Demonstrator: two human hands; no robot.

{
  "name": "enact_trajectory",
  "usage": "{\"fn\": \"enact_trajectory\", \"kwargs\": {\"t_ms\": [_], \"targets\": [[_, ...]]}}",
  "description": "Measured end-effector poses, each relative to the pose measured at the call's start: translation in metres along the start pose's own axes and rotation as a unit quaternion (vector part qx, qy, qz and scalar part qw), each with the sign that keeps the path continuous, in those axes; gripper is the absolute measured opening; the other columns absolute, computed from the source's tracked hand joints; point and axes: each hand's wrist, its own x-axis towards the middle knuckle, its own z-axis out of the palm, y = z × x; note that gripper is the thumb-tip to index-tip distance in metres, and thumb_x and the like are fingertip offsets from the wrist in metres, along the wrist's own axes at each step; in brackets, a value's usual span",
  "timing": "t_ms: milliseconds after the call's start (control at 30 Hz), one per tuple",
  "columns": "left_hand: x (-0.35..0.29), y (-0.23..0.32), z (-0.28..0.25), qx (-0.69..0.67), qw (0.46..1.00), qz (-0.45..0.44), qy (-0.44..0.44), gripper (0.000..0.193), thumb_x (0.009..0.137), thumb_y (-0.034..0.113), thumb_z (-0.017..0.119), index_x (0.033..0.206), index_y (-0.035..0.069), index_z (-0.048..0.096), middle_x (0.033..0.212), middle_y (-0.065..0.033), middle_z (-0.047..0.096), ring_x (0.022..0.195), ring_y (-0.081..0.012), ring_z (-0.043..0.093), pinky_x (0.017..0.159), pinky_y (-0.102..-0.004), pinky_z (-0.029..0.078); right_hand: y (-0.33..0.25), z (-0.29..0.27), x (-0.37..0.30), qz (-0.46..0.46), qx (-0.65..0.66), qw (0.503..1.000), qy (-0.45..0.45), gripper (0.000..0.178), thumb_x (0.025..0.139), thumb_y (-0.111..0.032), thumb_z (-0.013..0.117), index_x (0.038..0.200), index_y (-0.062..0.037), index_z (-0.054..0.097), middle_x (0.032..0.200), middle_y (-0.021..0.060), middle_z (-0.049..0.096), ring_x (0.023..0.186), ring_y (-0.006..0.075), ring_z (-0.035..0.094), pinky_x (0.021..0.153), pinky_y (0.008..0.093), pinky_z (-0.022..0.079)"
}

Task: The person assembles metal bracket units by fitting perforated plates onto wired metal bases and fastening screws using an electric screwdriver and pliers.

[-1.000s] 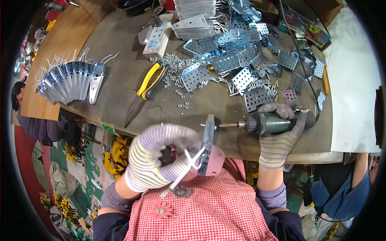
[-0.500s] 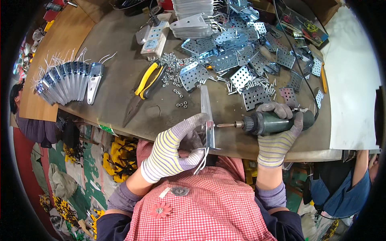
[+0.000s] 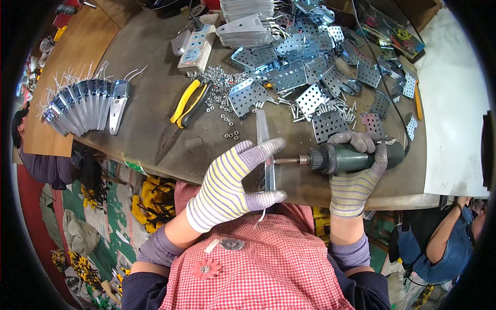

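My left hand [image 3: 222, 186], in a striped glove, grips a narrow silvery metal piece [image 3: 263, 126] at the table's front edge. Its thumb and index finger reach over the piece's near part, and the other fingers are hidden behind. A white wire [image 3: 262, 216] hangs from the near end. Closed around a dark green electric screwdriver [image 3: 342, 158] is my right hand [image 3: 356, 181], also gloved. The screwdriver lies level and its bit [image 3: 287, 160] points left, the tip meeting the side of the metal piece; the exact contact is too small to make out.
Yellow-handled pliers [image 3: 185, 107] lie left of centre beside loose nuts [image 3: 219, 88]. Perforated metal plates [image 3: 289, 77] and screws [image 3: 330, 107] are heaped beyond the screwdriver. Similar wired pieces [image 3: 85, 108] are fanned out at left. A black cable [image 3: 380, 77] crosses the right side.
My left hand has shifted its fingers on the metal piece; thumb and index finger now stretch further right over it. The screwdriver has moved slightly left. At far right another person's arm has moved.
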Motion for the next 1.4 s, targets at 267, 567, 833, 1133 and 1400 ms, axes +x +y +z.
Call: {"fn": "enact_trajectory", "kwargs": {"t_ms": [267, 567, 833, 1133, 1400], "targets": [[-0.015, -0.011, -0.004, -0.115, 0.988, 0.008, 0.102, 0.063, 0.075, 0.021, 0.077, 0.13, 0.003, 0.052, 0.114, -0.0119, 0.063, 0.099, -0.0226, 0.062, 0.087, -0.0316, 0.051, -0.004, -0.004, 0.001, 0.042, -0.026, 0.999, -0.007, 0.03, 0.085, -0.028, 0.069, 0.107, -0.0146, 0.054, 0.08, -0.0053, 0.044, 0.082, 0.0127, 0.049, 0.091, 0.0436, 0.045], [0.012, -0.042, -0.04, 0.361, 0.93, 0.067, 0.008, 0.016, 0.074, 0.013, 0.069, 0.089, 0.008, 0.065, 0.081, -0.0099, 0.06, 0.076, -0.0305, 0.059, 0.067, -0.0397, 0.047, -0.003, -0.011, 0.005, 0.004, -0.02, 1.0, 0.019, 0.041, 0.084, -0.027, 0.07, 0.119, -0.0122, 0.054, 0.08, -0.0043, 0.043, 0.08, 0.014, 0.049, 0.091, 0.0445, 0.045], [-0.002, -0.02, -0.026, -0.068, 0.98, -0.17, 0.079, 0.013, 0.076, 0.001, 0.068, 0.088, 0.004, 0.063, 0.086, -0.0038, 0.066, 0.075, -0.0091, 0.06, 0.069, -0.0224, 0.047, 0.0, -0.003, 0.003, 0.037, 0.012, 0.999, 0.016, 0.031, 0.085, -0.026, 0.07, 0.108, -0.013, 0.056, 0.079, -0.0032, 0.041, 0.08, 0.0139, 0.048, 0.093, 0.0437, 0.044], [-0.013, -0.01, 0.012, -0.123, 0.967, -0.097, 0.2, 0.013, 0.074, 0.003, 0.073, 0.086, 0.005, 0.068, 0.081, -0.0045, 0.069, 0.073, -0.0134, 0.065, 0.068, -0.0263, 0.051, -0.003, -0.006, 0.003, 0.007, -0.028, 0.999, -0.013, 0.025, 0.084, -0.024, 0.07, 0.101, -0.0149, 0.053, 0.08, -0.0053, 0.043, 0.081, 0.0135, 0.049, 0.094, 0.0442, 0.042], [-0.013, -0.009, 0.012, -0.116, 0.973, -0.083, 0.182, 0.012, 0.077, 0.004, 0.07, 0.086, 0.002, 0.063, 0.081, -0.0064, 0.065, 0.074, -0.017, 0.061, 0.07, -0.0286, 0.049, 0.0, -0.002, 0.001, 0.007, -0.021, 1.0, 0.002, 0.026, 0.085, -0.022, 0.069, 0.104, -0.0149, 0.052, 0.08, -0.0053, 0.044, 0.08, 0.0133, 0.049, 0.093, 0.0449, 0.044]]}}
